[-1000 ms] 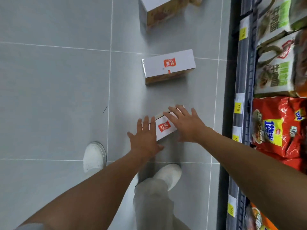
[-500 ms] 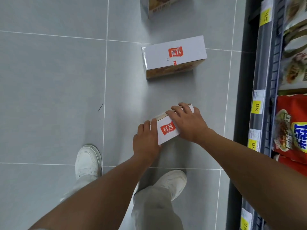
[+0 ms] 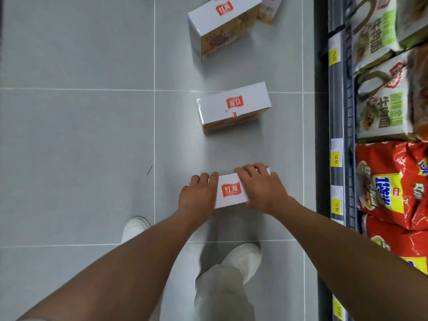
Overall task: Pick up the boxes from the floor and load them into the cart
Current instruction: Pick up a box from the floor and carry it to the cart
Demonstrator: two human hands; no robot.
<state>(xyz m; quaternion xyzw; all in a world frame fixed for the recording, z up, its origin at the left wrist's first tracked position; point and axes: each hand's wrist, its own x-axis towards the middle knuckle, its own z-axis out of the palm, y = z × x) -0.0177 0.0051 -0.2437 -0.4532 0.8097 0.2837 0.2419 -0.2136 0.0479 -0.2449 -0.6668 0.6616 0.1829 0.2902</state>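
Between fingers (image 3: 214,179) of left hand (image 3: 196,198) and right hand (image 3: 261,193), one box (image 3: 230,191) gripped endwise; beyond fingers, three more boxes (image 3: 234,107) (image 3: 222,26) (image 3: 269,8) on floor (image 3: 81,135).

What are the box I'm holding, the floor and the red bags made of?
The box looks like matte white cardboard, with crisp folded edges. The floor seems smooth grey tile, given grout lines. The red bags are probably glossy plastic film, crinkled, shiny.

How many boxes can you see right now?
4: held box between left hand and right hand, middle box ahead on the floor, far box beyond it, cut-off box at the top edge. Others may be hidden.
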